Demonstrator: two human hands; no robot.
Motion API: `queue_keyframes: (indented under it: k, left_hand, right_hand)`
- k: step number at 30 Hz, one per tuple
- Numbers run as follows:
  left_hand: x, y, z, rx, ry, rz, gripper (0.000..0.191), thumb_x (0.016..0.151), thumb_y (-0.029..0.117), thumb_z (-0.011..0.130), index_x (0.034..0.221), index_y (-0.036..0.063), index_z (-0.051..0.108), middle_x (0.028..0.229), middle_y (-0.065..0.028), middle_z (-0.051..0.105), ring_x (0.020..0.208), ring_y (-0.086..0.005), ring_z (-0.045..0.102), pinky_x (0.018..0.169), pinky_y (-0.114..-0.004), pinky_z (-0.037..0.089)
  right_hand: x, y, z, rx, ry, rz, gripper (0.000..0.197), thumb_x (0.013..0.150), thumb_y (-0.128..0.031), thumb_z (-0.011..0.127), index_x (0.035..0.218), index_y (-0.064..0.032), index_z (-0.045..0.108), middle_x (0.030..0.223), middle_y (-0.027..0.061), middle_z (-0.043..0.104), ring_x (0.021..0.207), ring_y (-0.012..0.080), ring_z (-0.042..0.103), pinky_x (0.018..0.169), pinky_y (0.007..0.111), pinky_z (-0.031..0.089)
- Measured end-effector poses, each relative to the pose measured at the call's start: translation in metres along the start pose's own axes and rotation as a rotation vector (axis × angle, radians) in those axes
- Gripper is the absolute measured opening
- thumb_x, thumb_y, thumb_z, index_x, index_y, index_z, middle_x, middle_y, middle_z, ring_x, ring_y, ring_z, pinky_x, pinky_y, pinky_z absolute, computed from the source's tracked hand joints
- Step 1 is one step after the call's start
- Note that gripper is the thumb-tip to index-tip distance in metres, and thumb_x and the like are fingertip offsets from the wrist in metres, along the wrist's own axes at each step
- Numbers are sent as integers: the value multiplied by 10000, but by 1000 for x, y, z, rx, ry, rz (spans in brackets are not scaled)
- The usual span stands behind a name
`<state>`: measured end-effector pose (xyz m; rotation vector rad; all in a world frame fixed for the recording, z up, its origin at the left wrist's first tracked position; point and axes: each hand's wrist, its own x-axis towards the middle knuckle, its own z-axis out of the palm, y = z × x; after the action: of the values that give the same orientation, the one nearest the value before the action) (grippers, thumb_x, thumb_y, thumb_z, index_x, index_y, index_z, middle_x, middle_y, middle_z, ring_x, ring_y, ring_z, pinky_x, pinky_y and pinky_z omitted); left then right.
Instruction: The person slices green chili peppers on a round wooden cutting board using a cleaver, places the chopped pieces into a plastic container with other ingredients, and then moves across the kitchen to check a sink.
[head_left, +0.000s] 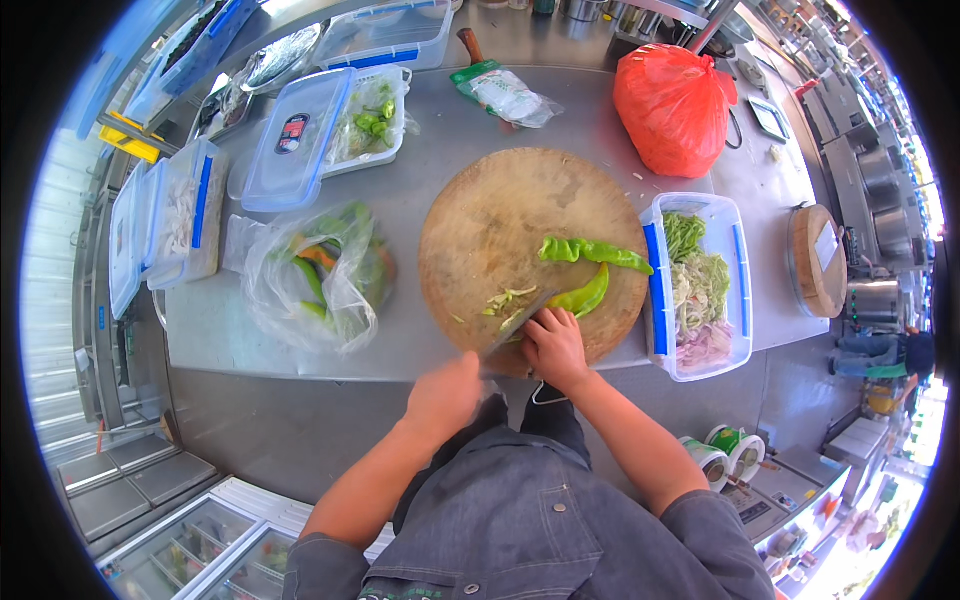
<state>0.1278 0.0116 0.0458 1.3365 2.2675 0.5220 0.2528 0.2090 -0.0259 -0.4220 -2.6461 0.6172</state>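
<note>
My left hand (448, 394), slightly blurred, grips a kitchen knife (516, 324) by its handle, which the fingers hide. The blade slants over the near part of a round wooden chopping board (495, 210). Against the blade, my right hand (556, 349) holds a green pepper (589, 295) down with bent fingers. A second long green pepper (600, 252) lies just beyond it, its tip towards the board's right edge. Thin pale-green cut pieces (506, 300) are scattered left of the blade.
A plastic bag of peppers (315, 277) sits left of the board. On the right stands a clear box of shredded vegetables (701, 285), touching or very near the board. A red plastic bag (671, 112), a bagged wooden-handled tool (499, 86) and a lidded box (300, 142) stand farther back.
</note>
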Motion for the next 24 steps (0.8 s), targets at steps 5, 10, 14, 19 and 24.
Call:
queue_keyframes:
  k: [5,10,14,19,24]
  left_hand:
    - [0,13,-28,35,-45,-12,159,957,147,594,1013,34,497,848,-214,669,763,-449,665,674,-560,525]
    - [-3,12,-1,68,-67,-44,155,980,162,576,1024,38,495,855,-214,670,770,-452,664,682,-561,525]
    - [9,10,-4,2,-48,-49,161,982,167,572,1019,34,489,853,-220,674,777,-455,667,687,-561,527]
    - [3,23,-19,21,-108,-102,154,994,174,558,1011,38,487,858,-219,683,773,-448,671,683,-566,529]
    - [9,17,8,-1,-28,-99,149,1005,175,548,1011,39,487,855,-217,688,764,-465,666,683,-581,521]
  right_hand:
    - [-5,9,1,9,38,-3,207,755,-132,704,958,-100,677,1040,67,653,982,295,615,864,422,489]
    - [-1,5,-2,11,-1,7,202,755,-134,703,951,-95,680,1062,69,660,984,298,622,864,421,493]
    - [-7,10,-2,51,-8,-10,224,739,-132,705,958,-92,686,1062,77,657,988,299,617,872,421,495]
    - [-3,11,-2,81,-13,-8,234,739,-136,704,968,-87,690,1067,81,656,996,307,616,883,428,497]
    - [1,17,-10,100,-111,-35,184,772,-97,705,952,-59,697,1078,109,661,962,333,636,841,442,538]
